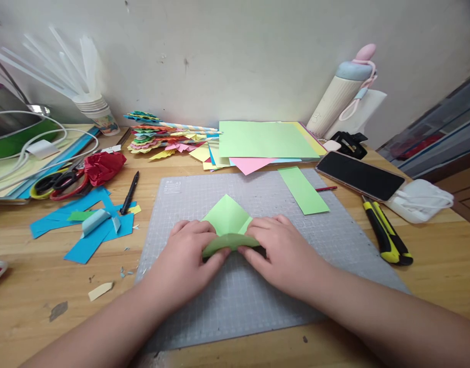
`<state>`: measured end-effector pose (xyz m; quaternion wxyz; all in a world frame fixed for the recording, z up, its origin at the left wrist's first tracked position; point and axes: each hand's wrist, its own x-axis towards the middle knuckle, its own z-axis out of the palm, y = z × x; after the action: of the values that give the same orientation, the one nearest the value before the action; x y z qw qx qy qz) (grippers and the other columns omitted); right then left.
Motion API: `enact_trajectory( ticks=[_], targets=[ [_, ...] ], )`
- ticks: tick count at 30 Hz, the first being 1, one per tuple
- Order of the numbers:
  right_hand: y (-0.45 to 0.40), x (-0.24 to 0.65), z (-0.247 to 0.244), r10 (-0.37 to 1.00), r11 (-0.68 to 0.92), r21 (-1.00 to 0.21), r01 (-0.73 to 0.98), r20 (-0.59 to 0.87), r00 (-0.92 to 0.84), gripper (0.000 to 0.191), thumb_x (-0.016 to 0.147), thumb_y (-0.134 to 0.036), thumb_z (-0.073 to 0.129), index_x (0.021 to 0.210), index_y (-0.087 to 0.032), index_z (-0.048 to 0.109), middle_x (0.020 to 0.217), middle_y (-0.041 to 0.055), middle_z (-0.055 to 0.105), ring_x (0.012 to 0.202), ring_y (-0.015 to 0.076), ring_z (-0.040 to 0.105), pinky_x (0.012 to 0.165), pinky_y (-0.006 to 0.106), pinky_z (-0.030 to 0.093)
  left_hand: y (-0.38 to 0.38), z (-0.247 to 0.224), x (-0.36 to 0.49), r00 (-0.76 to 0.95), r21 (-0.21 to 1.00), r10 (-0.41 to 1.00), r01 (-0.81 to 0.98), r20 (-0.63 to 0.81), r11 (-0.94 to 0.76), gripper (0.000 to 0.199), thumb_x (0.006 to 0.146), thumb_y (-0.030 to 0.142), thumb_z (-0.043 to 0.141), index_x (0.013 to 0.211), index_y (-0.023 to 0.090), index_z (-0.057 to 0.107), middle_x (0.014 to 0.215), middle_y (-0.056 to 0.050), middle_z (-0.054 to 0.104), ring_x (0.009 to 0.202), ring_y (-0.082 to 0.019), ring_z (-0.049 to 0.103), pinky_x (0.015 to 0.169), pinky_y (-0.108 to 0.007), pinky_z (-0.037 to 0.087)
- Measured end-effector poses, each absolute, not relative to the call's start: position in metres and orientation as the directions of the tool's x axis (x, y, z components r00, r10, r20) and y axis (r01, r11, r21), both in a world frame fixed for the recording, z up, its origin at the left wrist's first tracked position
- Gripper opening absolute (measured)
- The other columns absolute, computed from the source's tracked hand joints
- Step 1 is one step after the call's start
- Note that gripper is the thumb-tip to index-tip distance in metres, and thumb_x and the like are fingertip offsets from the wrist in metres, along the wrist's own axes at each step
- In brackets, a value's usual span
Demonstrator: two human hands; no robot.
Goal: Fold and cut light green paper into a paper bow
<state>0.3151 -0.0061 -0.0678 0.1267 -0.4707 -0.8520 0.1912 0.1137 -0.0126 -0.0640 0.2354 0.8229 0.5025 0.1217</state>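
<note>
A light green sheet of paper lies on the grey cutting mat, one corner pointing away from me. Its near part curls up and over in a rounded bend. My left hand grips the left side of that bend, thumb beneath and fingers on top. On the right side my right hand pinches the bend the same way, the two thumb tips close together. Faint crease lines cross the paper. Both hands hide its side corners. A cut green strip rests on the mat to the right.
Behind the mat is a stack of coloured paper. Blue scraps, a black pen and scissors lie left. A phone, a yellow-black utility knife and a white charger lie right. A bottle leans on the wall.
</note>
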Motion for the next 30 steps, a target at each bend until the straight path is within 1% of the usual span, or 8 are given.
enact_trajectory(
  ticks=[2, 5, 8, 11, 15, 18, 22, 30],
  targets=[
    [-0.007, 0.315, -0.069, 0.857, 0.505, -0.387, 0.771, 0.119, -0.502, 0.018, 0.088, -0.025, 0.057, 0.103, -0.016, 0.063, 0.098, 0.0051, 0.064, 0.092, 0.0213, 0.057, 0.081, 0.038, 0.037, -0.009, -0.067, 0.115, 0.446, 0.503, 0.894, 0.781, -0.033, -0.371, 0.020, 0.090, 0.027, 0.049, 0.079, 0.022, 0.066, 0.081, 0.000, 0.063, 0.084, -0.019, 0.057, 0.085, -0.042, 0.038],
    [-0.015, 0.314, -0.067, 0.797, 0.575, -0.230, 0.785, 0.375, -0.474, 0.046, 0.088, -0.025, 0.055, 0.131, -0.011, 0.050, 0.118, 0.0146, 0.058, 0.103, 0.0284, 0.052, 0.084, 0.043, 0.037, -0.004, -0.067, 0.117, 0.438, 0.468, 0.898, 0.804, -0.046, -0.368, 0.025, 0.090, 0.028, 0.049, 0.068, 0.019, 0.059, 0.074, 0.000, 0.062, 0.079, -0.019, 0.058, 0.083, -0.041, 0.040],
    [-0.028, 0.314, -0.060, 0.658, 0.702, -0.136, 0.700, 0.499, -0.564, 0.032, 0.090, -0.020, 0.048, 0.118, -0.013, 0.062, 0.092, 0.0095, 0.065, 0.079, 0.0234, 0.055, 0.069, 0.038, 0.037, 0.001, -0.065, 0.120, 0.409, 0.425, 0.909, 0.838, -0.075, -0.343, 0.029, 0.088, 0.032, 0.051, 0.062, 0.019, 0.050, 0.065, 0.000, 0.059, 0.069, -0.018, 0.057, 0.077, -0.039, 0.042],
    [-0.039, 0.311, -0.059, 0.656, 0.740, -0.130, 0.660, 0.360, -0.664, 0.029, 0.090, -0.021, 0.048, 0.109, -0.014, 0.068, 0.067, 0.0026, 0.063, 0.056, 0.0185, 0.053, 0.055, 0.035, 0.032, 0.004, -0.062, 0.123, 0.370, 0.402, 0.926, 0.862, -0.079, -0.310, 0.031, 0.085, 0.035, 0.053, 0.059, 0.020, 0.046, 0.059, 0.000, 0.056, 0.063, -0.019, 0.054, 0.071, -0.038, 0.043],
    [-0.043, 0.306, -0.068, 0.741, 0.670, -0.009, 0.742, 0.058, -0.669, 0.042, 0.086, -0.020, 0.054, 0.126, -0.014, 0.061, 0.069, 0.0041, 0.067, 0.054, 0.0209, 0.060, 0.049, 0.035, 0.028, 0.005, -0.061, 0.123, 0.324, 0.388, 0.943, 0.880, -0.071, -0.274, 0.020, 0.082, 0.036, 0.056, 0.072, 0.020, 0.054, 0.064, -0.002, 0.061, 0.066, -0.022, 0.057, 0.062, -0.034, 0.042],
    [-0.042, 0.303, -0.073, 0.746, 0.664, 0.011, 0.748, -0.086, -0.661, 0.050, 0.084, -0.018, 0.056, 0.134, -0.014, 0.055, 0.074, 0.0060, 0.069, 0.057, 0.0219, 0.063, 0.048, 0.034, 0.029, 0.005, -0.062, 0.122, 0.293, 0.380, 0.954, 0.890, -0.056, -0.251, 0.021, 0.081, 0.037, 0.058, 0.092, 0.019, 0.059, 0.072, -0.004, 0.066, 0.070, -0.024, 0.060, 0.059, -0.033, 0.041],
    [-0.042, 0.301, -0.071, 0.729, 0.671, 0.008, 0.742, -0.195, -0.657, 0.054, 0.084, -0.017, 0.054, 0.137, -0.013, 0.050, 0.079, 0.0084, 0.070, 0.061, 0.0230, 0.065, 0.047, 0.034, 0.030, 0.005, -0.065, 0.124, 0.274, 0.372, 0.961, 0.896, -0.034, -0.242, 0.036, 0.082, 0.037, 0.057, 0.113, 0.018, 0.057, 0.085, -0.008, 0.070, 0.083, -0.029, 0.063, 0.066, -0.037, 0.045],
    [-0.036, 0.297, -0.067, 0.689, 0.685, -0.045, 0.727, -0.282, -0.667, 0.067, 0.076, -0.010, 0.055, 0.142, -0.010, 0.043, 0.080, 0.0077, 0.070, 0.063, 0.0229, 0.066, 0.048, 0.034, 0.034, 0.005, -0.070, 0.125, 0.263, 0.332, 0.964, 0.913, -0.038, -0.236, 0.038, 0.083, 0.037, 0.056, 0.115, 0.017, 0.058, 0.086, -0.010, 0.071, 0.088, -0.033, 0.063, 0.069, -0.039, 0.047]
  ],
)
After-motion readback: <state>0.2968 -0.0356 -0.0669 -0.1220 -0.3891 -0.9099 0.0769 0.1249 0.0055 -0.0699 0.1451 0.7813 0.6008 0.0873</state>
